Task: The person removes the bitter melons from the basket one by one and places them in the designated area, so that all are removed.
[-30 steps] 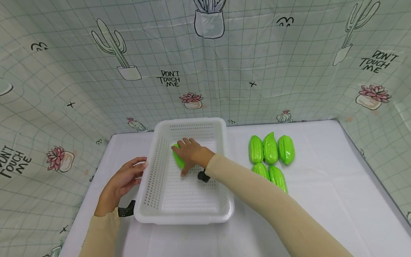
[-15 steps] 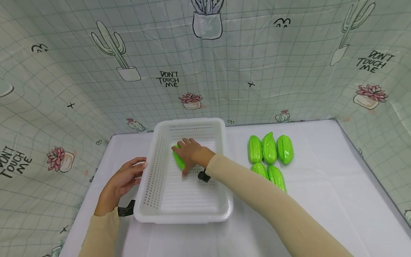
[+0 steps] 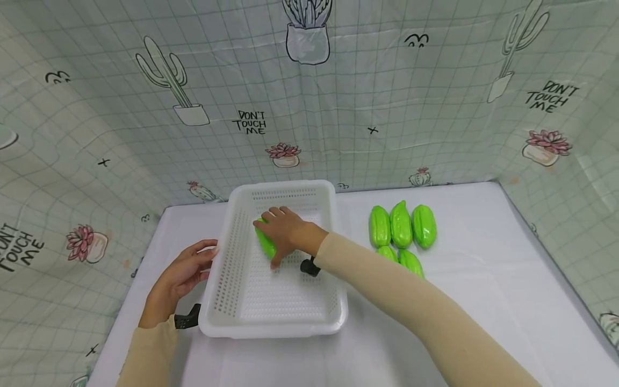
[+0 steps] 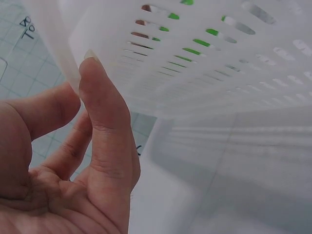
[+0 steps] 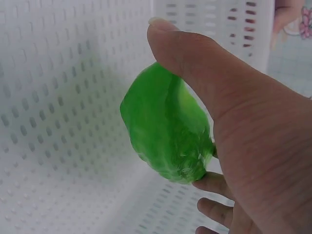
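Observation:
In the head view my right hand (image 3: pixel 285 231) is inside the white basket (image 3: pixel 273 329) and grips a glossy green star fruit (image 3: pixel 264 242). The right wrist view shows the ridged star fruit (image 5: pixel 163 126) between thumb and fingers, close to the perforated wall; the palm hides part of it. At the basket's left side, my left hand (image 3: pixel 188 269) holds the rim. Its thumb and a finger meet at the rim's edge in the left wrist view, against the slotted basket wall (image 4: pixel 195 83).
Several more green star fruits (image 3: pixel 401 226) lie grouped right of the basket, the nearer ones partly behind the right sleeve (image 3: pixel 387 285). White cloth covers the table (image 3: pixel 483 301). A cactus-print curtain (image 3: pixel 348 97) stands behind and at both sides.
The head view has shifted slightly. My right hand and the star fruit stay at nearly the same place in the basket, and my left hand remains at the rim.

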Demonstrator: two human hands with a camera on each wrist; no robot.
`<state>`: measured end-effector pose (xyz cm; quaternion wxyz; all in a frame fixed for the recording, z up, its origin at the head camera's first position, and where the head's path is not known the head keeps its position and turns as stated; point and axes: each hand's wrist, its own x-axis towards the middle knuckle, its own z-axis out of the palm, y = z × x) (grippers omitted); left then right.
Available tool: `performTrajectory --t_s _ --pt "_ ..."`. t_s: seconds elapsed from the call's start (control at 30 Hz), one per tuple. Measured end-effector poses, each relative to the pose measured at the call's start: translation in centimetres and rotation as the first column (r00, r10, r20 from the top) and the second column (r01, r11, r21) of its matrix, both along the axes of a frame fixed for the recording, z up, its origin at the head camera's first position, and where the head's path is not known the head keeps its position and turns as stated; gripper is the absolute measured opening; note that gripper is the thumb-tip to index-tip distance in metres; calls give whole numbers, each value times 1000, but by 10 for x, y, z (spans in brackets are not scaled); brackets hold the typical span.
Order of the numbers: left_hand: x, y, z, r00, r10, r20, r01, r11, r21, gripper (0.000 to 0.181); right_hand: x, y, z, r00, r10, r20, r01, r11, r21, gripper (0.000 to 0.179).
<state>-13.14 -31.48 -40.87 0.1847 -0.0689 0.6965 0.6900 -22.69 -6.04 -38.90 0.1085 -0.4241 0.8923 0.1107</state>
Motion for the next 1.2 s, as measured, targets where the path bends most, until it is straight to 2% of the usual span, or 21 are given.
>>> performTrajectory --t_s 0.57,0.73,0.93,1.2 --pt "-1 -1 0 1000 -7 11 7 1000 -6 27 27 38 27 992 81 -101 -94 987 -132 117" --pt "-1 -1 1 1000 -8 11 9 1000 -9 30 36 50 33 990 90 -112 -107 982 -153 118" --pt "-1 -1 0 1000 -14 4 14 1000 10 24 46 65 40 990 85 -113 -106 976 -190 118" --pt "-1 -2 -1 1000 -15 1 15 1000 -7 30 54 85 43 980 99 -170 -135 967 -215 118"
